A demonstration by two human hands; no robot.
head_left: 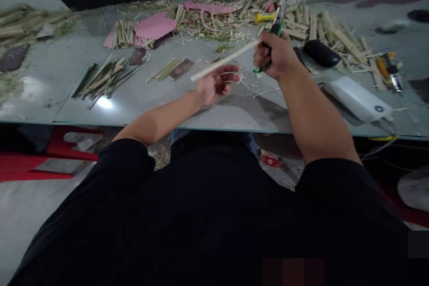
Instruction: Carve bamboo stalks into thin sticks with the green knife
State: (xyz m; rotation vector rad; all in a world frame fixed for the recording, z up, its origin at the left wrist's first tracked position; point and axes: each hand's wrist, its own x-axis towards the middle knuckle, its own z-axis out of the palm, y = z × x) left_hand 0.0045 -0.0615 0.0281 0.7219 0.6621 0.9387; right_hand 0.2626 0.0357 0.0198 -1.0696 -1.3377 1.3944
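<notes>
In our right hand [280,53], we have a closed fist around the black-and-green handle of a metal cutting tool [276,29], blade directed away from us; the long, pale, straight wooden strip [231,59] projects from the same fist and slopes down over our left hand [209,89]. The left fingers are partly curled and well parted, with a thin, pale, curled shaving [231,73] across them; we cannot tell whether that hand touches the strip. Both hands are above the grey, glass-edged table [161,111]. Caution: with strip and tool sharing one fist, the strip could twist or slip if finger pressure is uneven. A loose left hand gives little support, so the free end could swing; any blade travel along the strip towards the left fingers could cut them. An outward sweep of the right forearm could knock the white, rounded-edged plastic device [355,98] or the glossy black oval object [321,53]. Markings: the device bears a small round dark emblem, unreadable here; the bright yellow tube [266,17] has print too small to read; the red-and-white packet [271,160] below carries an illegible pale mark.
</notes>
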